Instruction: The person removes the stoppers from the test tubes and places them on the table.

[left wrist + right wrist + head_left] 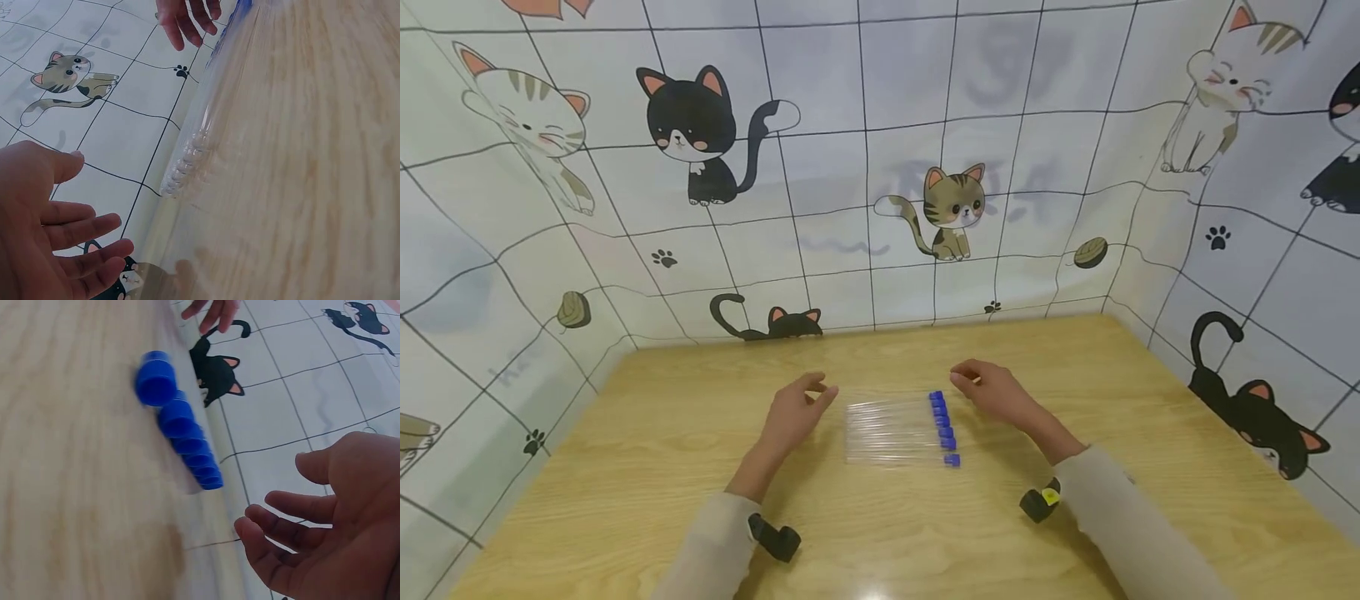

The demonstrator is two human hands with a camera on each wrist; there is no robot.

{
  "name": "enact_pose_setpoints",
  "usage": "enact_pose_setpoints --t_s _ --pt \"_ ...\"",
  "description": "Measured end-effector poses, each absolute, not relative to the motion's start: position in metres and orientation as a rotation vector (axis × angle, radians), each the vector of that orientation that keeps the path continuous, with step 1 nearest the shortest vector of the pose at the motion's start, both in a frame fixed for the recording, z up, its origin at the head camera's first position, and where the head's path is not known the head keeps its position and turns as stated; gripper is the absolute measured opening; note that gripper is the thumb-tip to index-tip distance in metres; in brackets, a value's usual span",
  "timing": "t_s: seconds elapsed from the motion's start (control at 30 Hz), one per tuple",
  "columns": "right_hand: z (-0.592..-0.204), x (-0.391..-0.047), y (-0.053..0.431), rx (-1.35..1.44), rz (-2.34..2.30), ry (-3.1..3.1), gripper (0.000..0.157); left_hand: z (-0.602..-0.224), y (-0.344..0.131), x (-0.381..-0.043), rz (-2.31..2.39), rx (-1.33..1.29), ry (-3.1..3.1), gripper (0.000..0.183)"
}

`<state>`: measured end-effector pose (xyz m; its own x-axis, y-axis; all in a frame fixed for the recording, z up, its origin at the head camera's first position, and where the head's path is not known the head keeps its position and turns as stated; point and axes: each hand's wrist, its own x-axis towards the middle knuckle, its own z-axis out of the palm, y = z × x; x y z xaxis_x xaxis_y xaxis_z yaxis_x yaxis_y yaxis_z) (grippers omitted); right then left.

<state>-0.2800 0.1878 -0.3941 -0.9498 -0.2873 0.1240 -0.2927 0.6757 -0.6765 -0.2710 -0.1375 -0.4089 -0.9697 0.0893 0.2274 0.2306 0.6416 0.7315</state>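
Several clear test tubes [891, 433] with blue caps [942, 421] lie side by side on the table, their capped ends toward the right. The nearest one sits slightly apart from the row. My left hand [795, 414] hovers by the tubes' rounded ends, fingers loosely bent and holding nothing. On the other side my right hand [994, 392] is held near the caps, also with nothing in it. The left wrist view shows the tubes' rounded ends [181, 165] beyond my spread fingers. In the right wrist view the caps [178, 419] line up past my relaxed fingers.
The wooden table [865, 533] backs onto a white sheet [827, 175] printed with cats and grid lines, which also rises along the left and right sides. Small black devices [775, 537] are worn on both wrists over light sleeves.
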Motion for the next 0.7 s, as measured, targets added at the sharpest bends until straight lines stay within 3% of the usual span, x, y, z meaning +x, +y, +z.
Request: enact_pose_setpoints --t_s 0.23,0.7 --pt "-0.414 -0.28 0.182 0.376 1.269 -2.928 0.036 -0.426 -0.133 -0.271 -1.323 -0.276 -2.715 0.042" --pt "-0.414 -0.284 0.177 0.346 1.25 -2.936 0.034 -0.428 -0.127 -0.275 -1.246 -0.256 -2.717 0.035"
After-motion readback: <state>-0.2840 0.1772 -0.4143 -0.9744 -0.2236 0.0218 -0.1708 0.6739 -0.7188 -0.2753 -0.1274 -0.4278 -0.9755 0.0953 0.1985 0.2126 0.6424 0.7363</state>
